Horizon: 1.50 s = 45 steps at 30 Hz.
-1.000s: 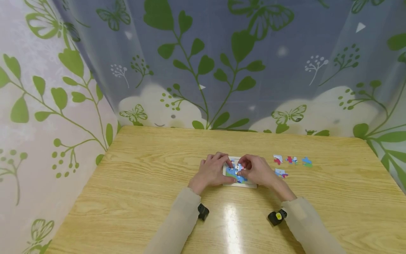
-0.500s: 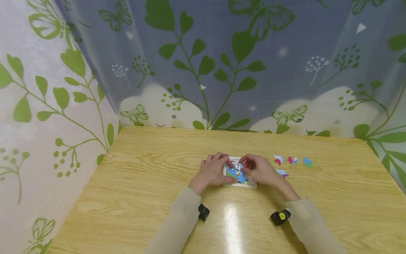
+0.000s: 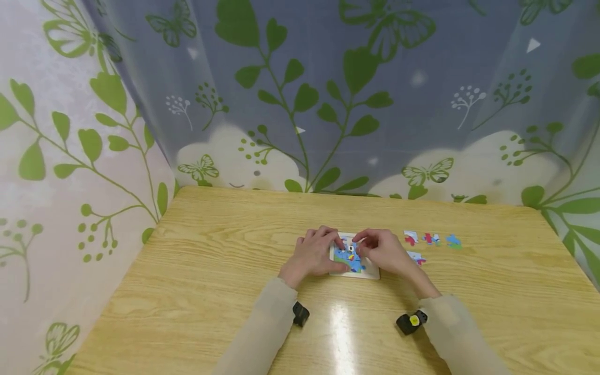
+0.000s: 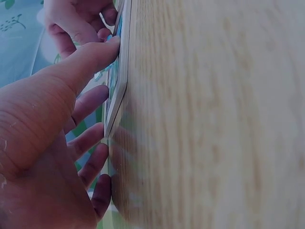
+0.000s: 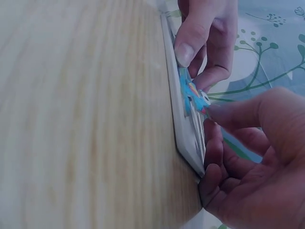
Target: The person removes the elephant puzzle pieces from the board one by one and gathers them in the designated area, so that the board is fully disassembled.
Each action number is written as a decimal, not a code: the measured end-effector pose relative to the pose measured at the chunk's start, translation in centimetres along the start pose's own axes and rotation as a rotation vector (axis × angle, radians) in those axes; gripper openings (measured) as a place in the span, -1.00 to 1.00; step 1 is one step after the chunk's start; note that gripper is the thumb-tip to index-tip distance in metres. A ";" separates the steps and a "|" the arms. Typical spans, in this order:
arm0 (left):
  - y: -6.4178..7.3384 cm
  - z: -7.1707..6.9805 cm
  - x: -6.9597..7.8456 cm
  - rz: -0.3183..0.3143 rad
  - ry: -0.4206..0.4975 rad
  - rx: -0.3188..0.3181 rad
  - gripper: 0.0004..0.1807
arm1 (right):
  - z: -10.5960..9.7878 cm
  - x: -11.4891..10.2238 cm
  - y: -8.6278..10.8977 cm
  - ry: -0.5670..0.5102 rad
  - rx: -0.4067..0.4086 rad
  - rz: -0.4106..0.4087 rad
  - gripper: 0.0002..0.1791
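A shallow puzzle tray (image 3: 371, 274) with a pale rim lies on the table, partly filled with blue and green cartoon pieces. My left hand (image 3: 313, 253) rests over its left side. In the left wrist view, the left thumb (image 4: 102, 53) presses on the picture near the tray's edge, and the other fingers are spread along the side. My right hand (image 3: 385, 253) is over the tray's right part. Its thumb and forefinger pinch a blue puzzle piece (image 5: 202, 100) with an eye printed on it, tilted against its neighbours. The other right fingers rest by the rim.
Several loose pieces lie right of the tray: a white-and-red piece (image 3: 410, 238), a red-and-blue piece (image 3: 431, 238), a blue-green piece (image 3: 453, 240) and another piece (image 3: 415, 258) partly behind the right hand. A patterned curtain (image 3: 300, 104) hangs behind the wooden table (image 3: 211, 250).
My right fingers have shifted slightly right on the pinched piece, and the pieces around it now lie closer together. The left hand stays in place on the tray.
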<state>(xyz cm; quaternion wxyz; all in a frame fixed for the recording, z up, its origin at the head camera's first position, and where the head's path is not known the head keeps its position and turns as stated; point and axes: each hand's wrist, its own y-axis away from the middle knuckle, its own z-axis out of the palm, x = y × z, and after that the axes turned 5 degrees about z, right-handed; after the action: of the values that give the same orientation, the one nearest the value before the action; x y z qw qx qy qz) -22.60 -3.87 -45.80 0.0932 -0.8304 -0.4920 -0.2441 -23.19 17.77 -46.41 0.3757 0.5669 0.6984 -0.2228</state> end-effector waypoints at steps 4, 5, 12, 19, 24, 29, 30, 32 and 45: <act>0.0 0.0 0.0 0.000 0.002 0.001 -0.55 | -0.1 0.0 0.1 -0.022 -0.004 0.010 -0.78; 0.0 0.1 0.0 0.000 0.002 0.001 -0.55 | -0.1 0.1 0.1 -0.031 -0.007 0.011 -0.78; 0.0 0.1 0.0 0.002 -0.012 0.003 -0.55 | -0.3 0.3 0.5 -0.091 -0.014 0.033 -0.76; 0.0 0.1 0.0 0.003 -0.007 0.004 -0.55 | -0.3 0.2 0.7 -0.132 -0.006 0.063 -0.76; 0.1 0.1 0.1 0.003 -0.002 0.006 -0.56 | -0.7 0.3 1.1 -0.139 0.004 0.053 -0.76; 0.1 0.1 0.0 0.001 -0.001 0.010 -0.56 | -1.3 0.5 1.6 -0.154 0.001 0.066 -0.75; 0.1 0.1 0.0 0.001 0.000 0.011 -0.56 | -1.4 0.5 1.7 -0.155 0.001 0.067 -0.75; 0.1 0.1 0.0 0.001 0.000 0.011 -0.56 | -1.6 0.6 2.0 -0.150 0.006 0.065 -0.75; 0.0 0.3 0.0 0.008 -0.002 0.013 -0.55 | -3.2 1.7 3.7 -0.145 0.031 0.040 -0.73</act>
<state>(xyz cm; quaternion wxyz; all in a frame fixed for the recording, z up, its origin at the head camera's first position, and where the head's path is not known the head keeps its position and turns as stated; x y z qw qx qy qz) -22.52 -3.80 -46.03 0.0991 -0.8320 -0.4905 -0.2395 -20.65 22.18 -45.29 0.4208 0.5689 0.6545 -0.2663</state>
